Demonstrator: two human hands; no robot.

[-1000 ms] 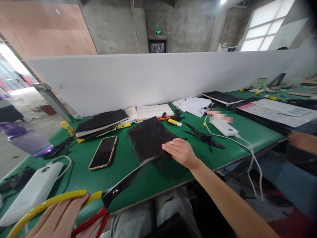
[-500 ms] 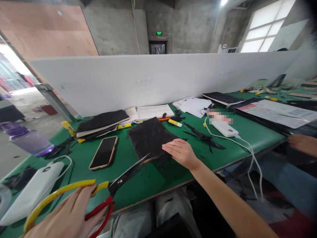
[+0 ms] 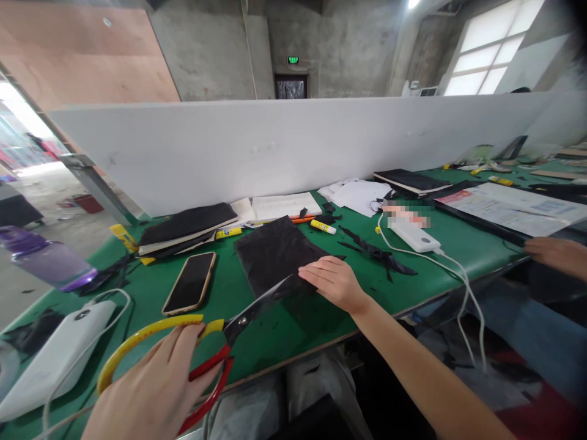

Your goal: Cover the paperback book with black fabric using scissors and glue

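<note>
My left hand [image 3: 151, 373] is closed around large scissors [image 3: 238, 324] with one yellow and one red handle. Their blades reach up and right to the near edge of a black sheet [image 3: 279, 247], close to my right fingers. Part of the lower blade is hidden by the dark material. My right hand [image 3: 332, 282] pinches the sheet's right corner, fingers pressed together. The black sheet lies on the green table [image 3: 371, 311], and its near edge hangs loose below the blades.
A phone [image 3: 190, 283] lies left of the sheet, near a white power bank [image 3: 59, 360] and a purple bottle [image 3: 48, 260]. Behind are dark-covered books [image 3: 186, 225] and a glue stick [image 3: 323, 227]. Black scraps [image 3: 376, 249] lie right; another person's hand [image 3: 557, 255] shows farther right.
My left hand has moved the scissors right and forward, bringing the blades along the sheet's near edge toward my right hand. My right hand keeps its pinch, nearly still.
</note>
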